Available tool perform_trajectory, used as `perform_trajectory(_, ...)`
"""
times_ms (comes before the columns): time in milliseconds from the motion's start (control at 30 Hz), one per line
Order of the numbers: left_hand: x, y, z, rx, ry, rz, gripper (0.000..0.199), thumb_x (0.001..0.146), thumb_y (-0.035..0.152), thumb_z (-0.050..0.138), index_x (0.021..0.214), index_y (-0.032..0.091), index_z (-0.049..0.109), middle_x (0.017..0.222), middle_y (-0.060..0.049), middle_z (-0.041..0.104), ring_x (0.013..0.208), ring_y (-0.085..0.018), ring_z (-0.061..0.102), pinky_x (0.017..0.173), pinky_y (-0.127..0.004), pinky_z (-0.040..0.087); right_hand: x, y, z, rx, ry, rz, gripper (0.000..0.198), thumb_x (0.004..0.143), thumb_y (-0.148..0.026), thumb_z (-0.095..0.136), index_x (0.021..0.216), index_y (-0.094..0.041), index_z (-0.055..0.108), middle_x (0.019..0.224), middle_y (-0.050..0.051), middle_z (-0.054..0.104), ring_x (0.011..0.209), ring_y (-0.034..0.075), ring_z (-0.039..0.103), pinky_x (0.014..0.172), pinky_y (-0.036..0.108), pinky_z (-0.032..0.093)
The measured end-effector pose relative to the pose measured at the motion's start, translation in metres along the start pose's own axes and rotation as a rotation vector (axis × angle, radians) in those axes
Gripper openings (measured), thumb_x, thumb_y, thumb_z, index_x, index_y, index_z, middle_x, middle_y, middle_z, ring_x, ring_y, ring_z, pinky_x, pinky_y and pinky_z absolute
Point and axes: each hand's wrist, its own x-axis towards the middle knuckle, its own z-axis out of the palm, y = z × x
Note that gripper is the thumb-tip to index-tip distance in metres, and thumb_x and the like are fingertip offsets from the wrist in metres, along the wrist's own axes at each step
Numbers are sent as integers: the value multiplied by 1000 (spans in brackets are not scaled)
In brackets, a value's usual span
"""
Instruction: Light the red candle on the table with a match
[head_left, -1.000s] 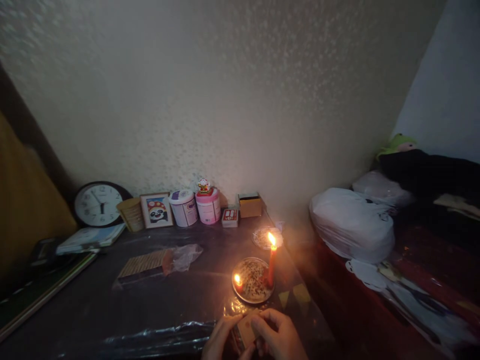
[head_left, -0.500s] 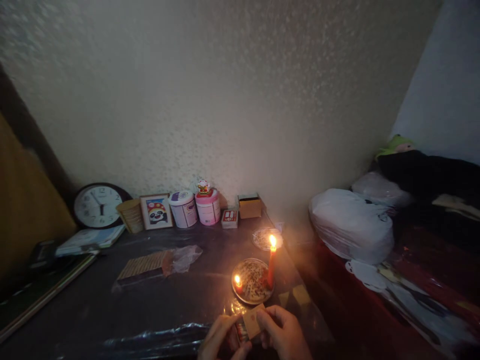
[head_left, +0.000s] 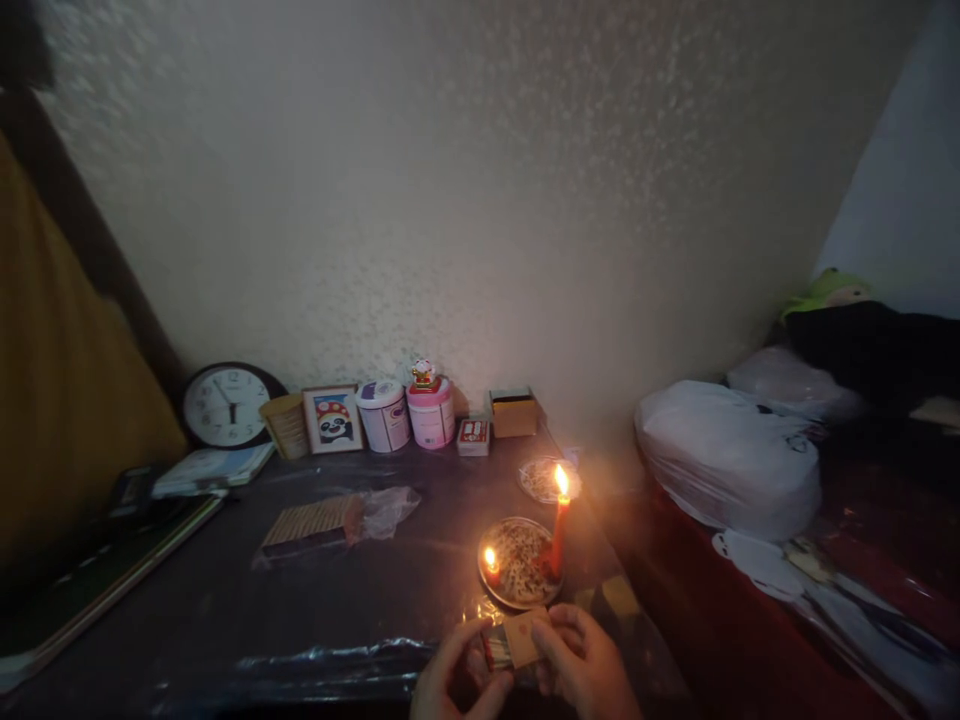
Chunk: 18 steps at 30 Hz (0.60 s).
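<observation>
Two hands hold a small matchbox [head_left: 517, 640] by candlelight.
It sits low at the table's [head_left: 225, 620] near edge; the left hand [head_left: 454, 675] and right hand [head_left: 589, 665] pinch it from either side, just before a plate [head_left: 525, 597] with a tall red candle [head_left: 559, 530] burning.

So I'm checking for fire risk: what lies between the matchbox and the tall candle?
Head view: only the plate's near rim separates matchbox and candle.

Red candle [head_left: 559, 540], pink tub [head_left: 432, 420], perhaps speckled plate [head_left: 521, 563].
</observation>
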Motion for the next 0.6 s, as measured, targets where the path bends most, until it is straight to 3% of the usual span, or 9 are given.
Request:
perform_trajectory(167, 2, -1, 6, -349, -76, -120, 50, 65, 48, 76, 103, 18, 65, 91, -12, 74, 80, -26, 69, 73, -37, 54, -2, -2, 0, 25, -20, 21, 62, 63, -54, 75, 101, -13, 50, 53, -2, 61, 46, 13, 54, 48, 26, 44)
perform_trajectory(300, 3, -2, 10, -533, -158, -118, 46, 66, 40, 77, 105, 20, 63, 93, -11, 74, 82, -25, 68, 75, -37, 52, -7, -7, 1, 25, -74, 40, 60, 62, -56, 75, 97, -12, 54, 57, 0, 63, 48, 14, 55, 49, 27, 45)
perform_trajectory(600, 5, 11, 7, -575, -186, -223, 42, 61, 30, 82, 98, 21, 67, 90, -8, 74, 83, -25, 68, 74, -34, 50, -12, -12, 4, -55, -64, -46, 52, 67, -56, 71, 93, -12, 59, 55, 0, 62, 48, 14, 56, 48, 25, 42)
